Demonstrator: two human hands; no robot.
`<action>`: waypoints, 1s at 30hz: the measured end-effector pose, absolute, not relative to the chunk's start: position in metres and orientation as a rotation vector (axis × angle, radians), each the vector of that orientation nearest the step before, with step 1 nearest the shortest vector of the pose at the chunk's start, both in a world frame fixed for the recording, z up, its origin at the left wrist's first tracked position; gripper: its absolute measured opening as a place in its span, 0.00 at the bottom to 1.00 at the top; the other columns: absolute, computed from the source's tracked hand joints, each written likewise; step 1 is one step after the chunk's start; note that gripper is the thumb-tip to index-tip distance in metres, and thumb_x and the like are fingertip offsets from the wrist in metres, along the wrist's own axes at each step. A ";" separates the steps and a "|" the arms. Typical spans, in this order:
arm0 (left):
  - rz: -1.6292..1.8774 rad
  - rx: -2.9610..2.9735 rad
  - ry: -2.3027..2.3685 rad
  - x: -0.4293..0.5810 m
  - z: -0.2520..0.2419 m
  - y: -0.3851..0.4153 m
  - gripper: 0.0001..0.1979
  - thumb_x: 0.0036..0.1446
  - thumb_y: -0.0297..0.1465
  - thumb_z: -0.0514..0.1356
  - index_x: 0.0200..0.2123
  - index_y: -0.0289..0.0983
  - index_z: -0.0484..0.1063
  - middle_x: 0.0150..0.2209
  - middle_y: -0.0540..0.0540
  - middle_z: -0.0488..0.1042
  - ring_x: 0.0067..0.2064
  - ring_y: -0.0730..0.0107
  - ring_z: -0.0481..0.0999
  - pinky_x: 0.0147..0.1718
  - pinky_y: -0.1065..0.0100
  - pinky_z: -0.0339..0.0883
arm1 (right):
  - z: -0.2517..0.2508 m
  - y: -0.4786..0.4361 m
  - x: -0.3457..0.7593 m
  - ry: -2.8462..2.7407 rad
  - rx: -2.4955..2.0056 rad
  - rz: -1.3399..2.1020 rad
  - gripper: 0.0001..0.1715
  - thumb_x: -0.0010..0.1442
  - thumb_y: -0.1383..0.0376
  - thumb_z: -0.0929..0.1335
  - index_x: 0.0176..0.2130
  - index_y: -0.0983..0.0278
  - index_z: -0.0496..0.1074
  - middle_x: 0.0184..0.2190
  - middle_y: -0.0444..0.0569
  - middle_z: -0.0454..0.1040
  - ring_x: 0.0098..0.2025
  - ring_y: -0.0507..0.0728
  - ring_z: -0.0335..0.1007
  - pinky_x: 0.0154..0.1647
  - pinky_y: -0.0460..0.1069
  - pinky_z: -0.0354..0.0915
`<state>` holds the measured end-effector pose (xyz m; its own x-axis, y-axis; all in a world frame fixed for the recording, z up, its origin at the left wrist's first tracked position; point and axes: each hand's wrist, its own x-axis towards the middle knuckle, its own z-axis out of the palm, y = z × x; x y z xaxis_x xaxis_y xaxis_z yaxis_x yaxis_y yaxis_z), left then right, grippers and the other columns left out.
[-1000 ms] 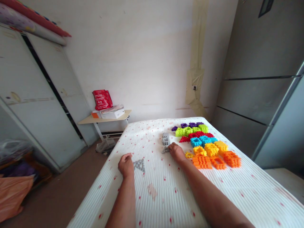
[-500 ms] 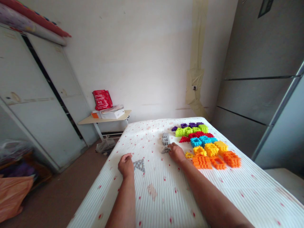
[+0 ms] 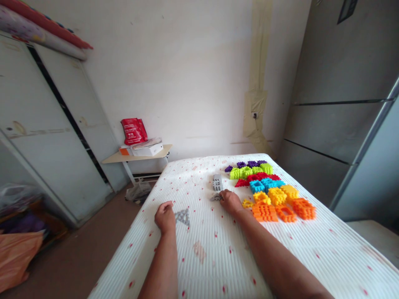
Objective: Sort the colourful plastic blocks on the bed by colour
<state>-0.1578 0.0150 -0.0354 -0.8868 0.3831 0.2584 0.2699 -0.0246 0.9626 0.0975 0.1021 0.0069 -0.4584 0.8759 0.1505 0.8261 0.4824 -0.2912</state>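
Grey piece sits pinched in my right hand, seemingly for steadiness; my left hand curls by a triangle, grip unclear.

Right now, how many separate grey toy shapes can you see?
3: a triangle beside the left hand, a small piece at the right hand, and a block just beyond that. The hands may hide more.

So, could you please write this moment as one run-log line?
right hand: fingertips at small gray piece | left hand: beside gray triangle | gray block: beyond that piece | colored blocks: rows by color
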 end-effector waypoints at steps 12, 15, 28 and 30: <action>2.057 0.714 2.148 -0.157 -0.033 0.014 0.08 0.42 0.29 0.54 0.23 0.37 0.74 0.25 0.46 0.76 0.33 0.61 0.75 0.40 0.59 0.67 | 0.004 0.102 0.098 -2.381 -1.431 0.270 0.14 0.54 0.71 0.64 0.39 0.62 0.75 0.40 0.49 0.76 0.41 0.56 0.71 0.39 0.44 0.60; 2.059 0.717 2.147 -0.157 -0.032 0.014 0.08 0.42 0.29 0.54 0.23 0.37 0.74 0.25 0.46 0.76 0.32 0.61 0.75 0.39 0.59 0.67 | 0.004 0.102 0.098 -2.370 -1.435 0.267 0.14 0.54 0.70 0.63 0.39 0.63 0.75 0.40 0.49 0.76 0.40 0.56 0.71 0.38 0.44 0.60; 2.073 0.713 2.138 -0.157 -0.033 0.014 0.08 0.42 0.28 0.54 0.23 0.37 0.74 0.25 0.46 0.76 0.33 0.61 0.75 0.40 0.59 0.67 | 0.005 0.100 0.097 -2.368 -1.461 0.246 0.13 0.54 0.70 0.64 0.37 0.61 0.75 0.40 0.48 0.76 0.39 0.55 0.71 0.35 0.44 0.60; 2.072 0.715 2.142 -0.157 -0.033 0.014 0.08 0.42 0.28 0.54 0.23 0.36 0.74 0.25 0.46 0.76 0.33 0.61 0.75 0.40 0.59 0.67 | 0.005 0.100 0.097 -2.371 -1.459 0.243 0.13 0.54 0.70 0.63 0.38 0.61 0.75 0.40 0.48 0.76 0.39 0.55 0.71 0.36 0.44 0.60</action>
